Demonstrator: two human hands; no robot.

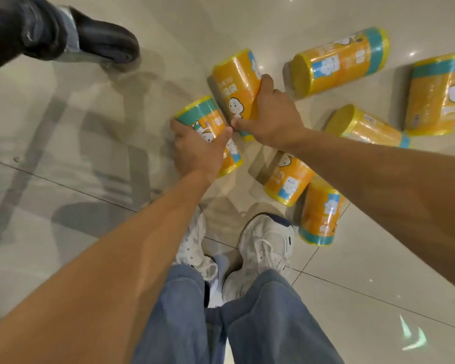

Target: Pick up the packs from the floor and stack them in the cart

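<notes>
At the far left top, a dark cart wheel (103, 40) in its metal fork stands on the pale tiled floor (63, 166), with a broad stretch of bare tile between it and the hands. The left hand (197, 151) grips the first pack (195, 111), an orange cylinder with a teal band. Its thumb lies spread wide along the pack's right side and its fingers (174, 125) curl round the left side, so the hand is clamped across the pack's full width. Just beside it, almost touching, the right hand (273, 119) grips a second pack (234, 82), thumb pointing left across the near end and fingers hooked over the far right edge. Whether either pack is clear of the floor cannot be told. To the right the floor is crowded. One pack (286, 179) lies under the right forearm with another (321, 214) touching it, just beside the right shoe (265, 240). Further out lie a top pack (339, 61), a middle pack (365, 127) and an edge pack (439, 93) cut off by the frame, each on its side and apart from the hands.
</notes>
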